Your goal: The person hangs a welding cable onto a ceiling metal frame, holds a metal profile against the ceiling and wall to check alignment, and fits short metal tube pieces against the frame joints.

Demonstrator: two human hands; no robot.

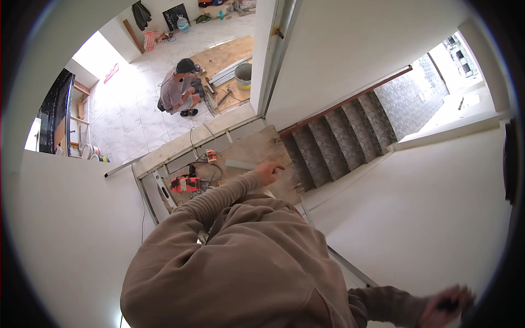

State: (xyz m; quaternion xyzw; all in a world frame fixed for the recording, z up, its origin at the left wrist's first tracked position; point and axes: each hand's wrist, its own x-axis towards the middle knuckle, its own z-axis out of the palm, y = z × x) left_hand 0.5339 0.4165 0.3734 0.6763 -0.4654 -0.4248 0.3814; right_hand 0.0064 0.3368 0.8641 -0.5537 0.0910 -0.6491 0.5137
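My left hand (268, 173) reaches across in front of my chest, above a worn board platform (262, 143). Its fingers are curled in, and whatever they may hold is too small to make out. Out at the lower right, my right hand (447, 307) is smeared by motion beside the white wall. Its fingers are closed round a small dark object that I cannot name. Below my left arm, a red power tool (186, 184) lies on the platform with a black cable. A smaller red and white item (211, 156) and a pale strip (240, 164) lie close by.
Grey patterned stairs (339, 139) drop away just right of the platform. A level (163, 188) rests at its left edge within a metal frame. Beyond, a person (179, 90) crouches on white tiles near a plywood sheet (224, 54), a hammer (225, 97) and a bucket (243, 75).
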